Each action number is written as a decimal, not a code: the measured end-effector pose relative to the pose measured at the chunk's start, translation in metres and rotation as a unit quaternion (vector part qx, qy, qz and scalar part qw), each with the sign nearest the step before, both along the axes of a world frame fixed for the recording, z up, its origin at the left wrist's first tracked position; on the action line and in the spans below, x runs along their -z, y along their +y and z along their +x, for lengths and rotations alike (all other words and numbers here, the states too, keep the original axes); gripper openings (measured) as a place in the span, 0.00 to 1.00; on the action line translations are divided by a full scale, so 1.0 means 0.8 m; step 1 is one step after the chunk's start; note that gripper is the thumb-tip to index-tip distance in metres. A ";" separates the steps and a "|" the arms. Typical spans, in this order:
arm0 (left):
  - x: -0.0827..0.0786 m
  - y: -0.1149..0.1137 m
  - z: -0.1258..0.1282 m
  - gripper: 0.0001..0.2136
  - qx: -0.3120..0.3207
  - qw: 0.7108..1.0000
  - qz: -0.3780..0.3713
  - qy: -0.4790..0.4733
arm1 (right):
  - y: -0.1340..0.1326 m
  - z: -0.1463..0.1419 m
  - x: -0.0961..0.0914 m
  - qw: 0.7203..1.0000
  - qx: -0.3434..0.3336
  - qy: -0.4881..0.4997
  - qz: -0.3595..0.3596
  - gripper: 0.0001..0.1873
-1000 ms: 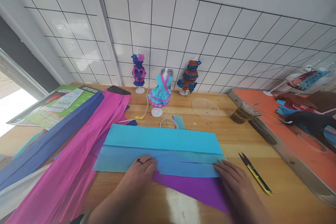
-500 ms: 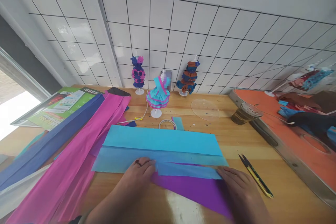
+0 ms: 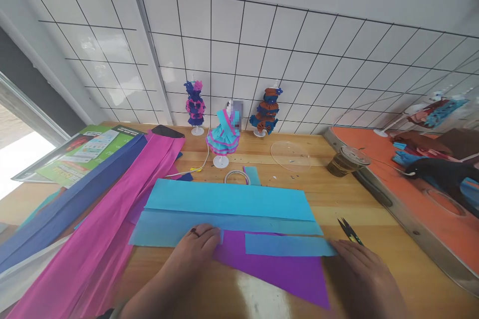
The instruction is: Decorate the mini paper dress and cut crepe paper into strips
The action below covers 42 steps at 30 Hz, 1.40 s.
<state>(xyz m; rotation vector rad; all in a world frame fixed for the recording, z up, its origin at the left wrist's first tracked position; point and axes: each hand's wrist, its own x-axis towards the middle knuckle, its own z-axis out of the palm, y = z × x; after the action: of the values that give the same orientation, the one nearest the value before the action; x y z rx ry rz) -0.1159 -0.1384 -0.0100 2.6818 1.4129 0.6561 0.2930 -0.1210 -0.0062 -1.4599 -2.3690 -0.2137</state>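
A folded sheet of light blue crepe paper (image 3: 228, 200) lies across the wooden table (image 3: 374, 229). My left hand (image 3: 194, 246), with a ring on one finger, lies flat on the sheet's near left part. A narrow blue strip (image 3: 288, 245) lies apart from the sheet, on top of a purple sheet (image 3: 284, 271). My right hand (image 3: 359, 274) rests with its fingers stretched out at the strip's right end. Small black and yellow snips (image 3: 350, 232) lie just beyond that hand.
Long pink (image 3: 112, 229) and dark blue (image 3: 71, 199) crepe sheets lie at the left over a green booklet (image 3: 82, 149). Three small paper-dressed mannequins (image 3: 224, 132) stand by the tiled wall. A tape roll (image 3: 235, 177), a clear lid (image 3: 291, 154), a cup (image 3: 346, 160) and an orange tray (image 3: 407, 194) lie behind and right.
The narrow blue strip has come away from the sheet and slid to the right with my right hand, baring more purple paper. My left hand has stayed in place.
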 end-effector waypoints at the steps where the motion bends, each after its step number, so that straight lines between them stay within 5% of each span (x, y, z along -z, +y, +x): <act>1: -0.001 0.000 0.000 0.13 0.002 1.000 0.001 -0.003 | 0.002 0.005 0.000 1.000 0.013 -0.004 -0.002 0.19; 8: -0.005 0.005 0.000 0.12 0.011 1.000 0.010 -0.008 | 0.040 -0.006 -0.009 0.995 0.091 0.028 -0.008 0.26; 16: -0.011 0.004 -0.001 0.14 0.015 0.999 0.019 -0.034 | 0.127 -0.126 -0.055 0.985 -0.050 0.053 -0.157 0.19; 20: -0.013 0.002 -0.004 0.14 0.009 0.998 0.036 -0.041 | 0.171 -0.169 -0.051 0.969 -0.113 0.019 -0.218 0.18; 26: -0.004 0.001 -0.008 0.14 -0.018 0.998 0.061 -0.027 | 0.202 -0.186 -0.047 0.960 -0.139 -0.015 -0.242 0.15; 33: 0.006 0.004 -0.012 0.09 -0.025 0.998 0.052 0.008 | 0.181 -0.192 -0.068 0.970 -0.128 -0.019 -0.205 0.05; 39: 0.008 0.003 -0.011 0.11 -0.042 0.991 0.128 -0.014 | 0.111 -0.180 -0.087 0.978 -0.203 0.033 -0.028 0.08; 42: 0.004 0.000 -0.010 0.10 -0.051 0.989 0.138 -0.011 | 0.072 -0.172 -0.083 0.974 -0.225 0.030 0.005 0.10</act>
<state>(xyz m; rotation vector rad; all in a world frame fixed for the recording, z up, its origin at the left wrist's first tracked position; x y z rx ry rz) -0.1237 -0.1383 -0.0136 2.8065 1.5677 0.9518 0.1554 -0.0632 0.0600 -0.8731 -2.5647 -0.0627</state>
